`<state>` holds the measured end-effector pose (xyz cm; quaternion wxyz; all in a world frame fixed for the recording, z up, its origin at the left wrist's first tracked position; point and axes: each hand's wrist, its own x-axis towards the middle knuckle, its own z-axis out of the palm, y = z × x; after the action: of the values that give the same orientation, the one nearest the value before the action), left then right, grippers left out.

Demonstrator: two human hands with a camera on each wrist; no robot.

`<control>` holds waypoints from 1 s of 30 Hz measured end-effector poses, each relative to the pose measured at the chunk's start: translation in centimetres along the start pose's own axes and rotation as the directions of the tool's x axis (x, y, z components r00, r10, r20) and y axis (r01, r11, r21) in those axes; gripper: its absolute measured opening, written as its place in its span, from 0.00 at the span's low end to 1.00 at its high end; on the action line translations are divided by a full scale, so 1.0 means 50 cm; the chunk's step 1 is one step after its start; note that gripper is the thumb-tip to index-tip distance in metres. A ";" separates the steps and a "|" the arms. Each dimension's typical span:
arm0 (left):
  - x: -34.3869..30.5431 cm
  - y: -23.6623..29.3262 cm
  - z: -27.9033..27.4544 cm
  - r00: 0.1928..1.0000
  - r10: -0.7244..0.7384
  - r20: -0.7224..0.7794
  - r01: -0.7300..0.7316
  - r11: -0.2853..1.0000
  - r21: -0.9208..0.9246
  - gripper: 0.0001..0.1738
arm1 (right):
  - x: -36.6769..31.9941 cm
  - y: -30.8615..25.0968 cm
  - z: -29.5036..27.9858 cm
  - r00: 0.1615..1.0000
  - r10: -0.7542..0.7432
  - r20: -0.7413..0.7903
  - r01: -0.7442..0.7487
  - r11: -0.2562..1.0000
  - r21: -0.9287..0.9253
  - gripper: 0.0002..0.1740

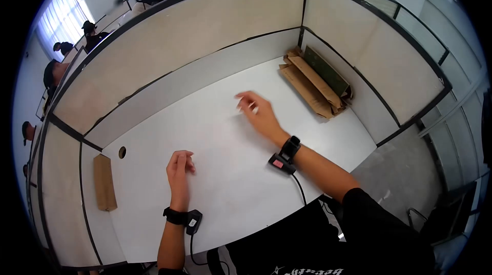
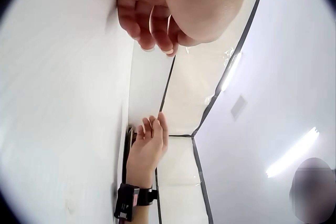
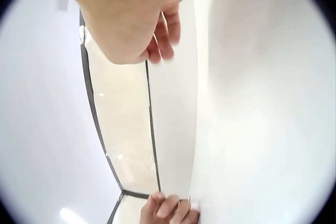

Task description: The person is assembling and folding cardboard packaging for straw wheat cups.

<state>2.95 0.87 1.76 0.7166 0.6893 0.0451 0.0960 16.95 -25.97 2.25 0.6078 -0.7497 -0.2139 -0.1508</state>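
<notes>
White desk (image 1: 230,198), pale partitions (image 1: 205,29): in the head view, folded cardboard (image 1: 311,84) lies upper right, its long axis slanting down rightward, nearer the right hand (image 1: 259,115) at centre than the left hand (image 1: 179,169) lower left. Left wrist view: left hand loosely curled, empty. Right wrist view: right hand bent loosely, holding nothing.

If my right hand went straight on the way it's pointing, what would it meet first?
Probably the white back panel, though your right hand's height above the table is unclear.
</notes>
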 end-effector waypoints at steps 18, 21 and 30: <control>0.006 -0.007 -0.008 1.000 -0.005 0.008 0.005 0.999 -0.035 0.18 | 0.052 0.069 -0.318 0.854 -0.077 -0.514 -0.461 0.343 -0.818 0.47; 0.007 -0.017 -0.013 1.000 0.012 0.006 -0.011 1.000 -0.026 0.17 | 0.052 0.060 -0.328 0.872 -0.023 -0.488 -0.454 0.331 -0.827 0.45; 0.003 -0.008 -0.023 0.998 -0.006 0.063 0.012 0.995 -0.102 0.15 | 0.056 0.063 -0.396 0.885 0.199 -0.420 -0.462 0.270 -0.845 0.50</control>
<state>2.91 2.03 1.31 0.7524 0.6543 0.0209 0.0732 21.61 -45.43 5.20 0.1110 -0.9629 0.1443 -0.1994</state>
